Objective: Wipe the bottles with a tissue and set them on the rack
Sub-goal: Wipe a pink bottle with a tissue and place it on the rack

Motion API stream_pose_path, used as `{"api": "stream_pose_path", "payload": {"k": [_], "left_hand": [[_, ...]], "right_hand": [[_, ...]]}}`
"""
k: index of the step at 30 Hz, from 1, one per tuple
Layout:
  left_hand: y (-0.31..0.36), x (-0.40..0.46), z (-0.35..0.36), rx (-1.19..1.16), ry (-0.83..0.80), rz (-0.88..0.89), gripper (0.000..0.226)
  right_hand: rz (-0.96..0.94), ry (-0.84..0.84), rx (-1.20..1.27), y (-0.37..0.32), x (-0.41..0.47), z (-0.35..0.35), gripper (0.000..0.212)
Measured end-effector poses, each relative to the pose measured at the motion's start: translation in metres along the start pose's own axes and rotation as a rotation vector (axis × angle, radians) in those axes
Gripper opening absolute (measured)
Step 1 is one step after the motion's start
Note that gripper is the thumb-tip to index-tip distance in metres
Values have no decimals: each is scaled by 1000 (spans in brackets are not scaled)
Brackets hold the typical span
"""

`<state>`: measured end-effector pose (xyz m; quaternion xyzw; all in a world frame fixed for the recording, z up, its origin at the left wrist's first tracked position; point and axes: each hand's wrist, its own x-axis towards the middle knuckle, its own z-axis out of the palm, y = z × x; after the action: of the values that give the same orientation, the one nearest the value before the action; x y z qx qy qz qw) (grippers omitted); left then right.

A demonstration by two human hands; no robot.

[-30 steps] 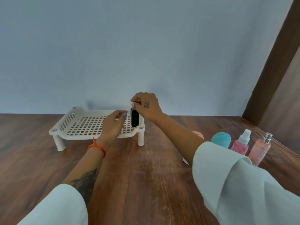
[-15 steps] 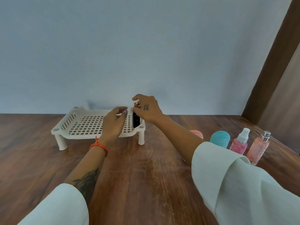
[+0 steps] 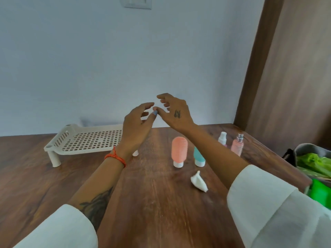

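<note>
Both hands are up in the air above the tabletop (image 3: 152, 203), mid-frame, holding nothing. Left hand (image 3: 137, 126): fingers loosely spread and relaxed, orange thread band (image 3: 115, 157) on the wrist. Right hand (image 3: 174, 112): fingers slack and slightly curled, small tattoo on its back. Thumb tips of the two hands are touching or nearly so; can't tell which.

White slotted rack (image 3: 84, 140) stands on its legs at 9 o'clock of the hands, back against the wall. Its right end is hidden behind the left hand, so I can't see whether a bottle stands there. The visible part of the rack deck shows only grid.

Bottles on the tabletop, all off the rack:
- coral squeeze bottle (image 3: 179, 151), upright on its white cap, at 5 o'clock of the hands
- teal squeeze bottle (image 3: 198, 157) just beside it at its 3 o'clock, also cap-down, partly behind the right forearm
- white-capped spray bottle (image 3: 222, 138) further out toward 3 o'clock, mostly hidden by the forearm
- pink spray bottle (image 3: 237, 144) with a silver top, just beside the white-capped one, upright

Crumpled white tissue (image 3: 198, 181) lies on the tabletop at 5 o'clock of the coral bottle, near it and not touching, in neither hand.

At the right frame edge, off the tabletop's corner: grey bag (image 3: 304, 149) with green leafy stuff (image 3: 315, 162) in it, something bright green (image 3: 320, 193) below.
</note>
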<state>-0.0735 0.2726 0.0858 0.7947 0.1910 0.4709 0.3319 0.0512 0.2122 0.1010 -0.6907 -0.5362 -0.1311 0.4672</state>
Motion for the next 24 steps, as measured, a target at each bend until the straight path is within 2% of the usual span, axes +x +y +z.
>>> {"api": "stream_pose_path", "payload": {"k": [7,14,21,24], "left_hand": [[51,-30,70,-62,-179,71,36],[78,-58,132,-33,-322,122,40],[64,-75,156,15,-412,84,43],[60,-81,157,32,-427,57,43]], "right_hand": [[78,173,-153,42,-58,-80,36],[287,192,-234,91,-99,-127,34],[499,26,-332,126,-114,-132,40],[518,26,-314,130,-116,-132,40]]}}
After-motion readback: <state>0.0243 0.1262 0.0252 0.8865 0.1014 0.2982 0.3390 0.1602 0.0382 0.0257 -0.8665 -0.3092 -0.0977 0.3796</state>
